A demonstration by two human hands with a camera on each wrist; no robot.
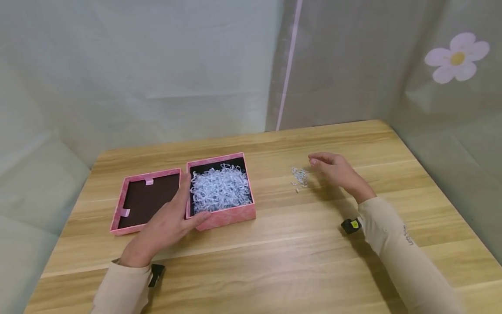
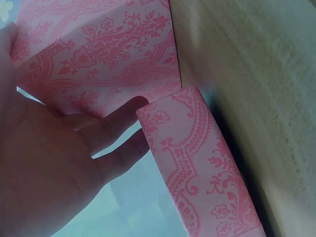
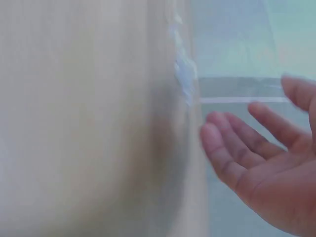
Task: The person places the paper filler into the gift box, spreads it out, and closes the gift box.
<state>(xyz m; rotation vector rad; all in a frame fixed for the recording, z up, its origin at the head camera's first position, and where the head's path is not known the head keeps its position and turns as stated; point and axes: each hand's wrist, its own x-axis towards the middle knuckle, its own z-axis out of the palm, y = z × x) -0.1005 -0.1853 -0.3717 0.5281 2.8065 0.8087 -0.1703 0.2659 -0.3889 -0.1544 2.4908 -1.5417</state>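
Observation:
A pink patterned box (image 1: 229, 216) stands uncovered, filled with pale blue crinkled paper shreds (image 1: 219, 187). At its front left corner my left hand (image 1: 168, 224) touches it, thumb along the front wall and fairly straight fingers along the left wall. In the left wrist view, two fingers of that hand reach into the gap between the box (image 2: 118, 44) and the lid (image 2: 197, 163). To the right, a small scatter of shreds (image 1: 300, 176) lies on the table. My right hand (image 1: 337, 171) hovers just beside it, fingers loosely bent and holding nothing.
The box's lid (image 1: 147, 200) lies inside up at the box's left, dark within, with two pink ribbon tabs. Both things are on a wood-grain table (image 1: 274, 266). Pale curtains (image 1: 188, 69) hang behind the table, one with a flower print (image 1: 456, 58) at the right.

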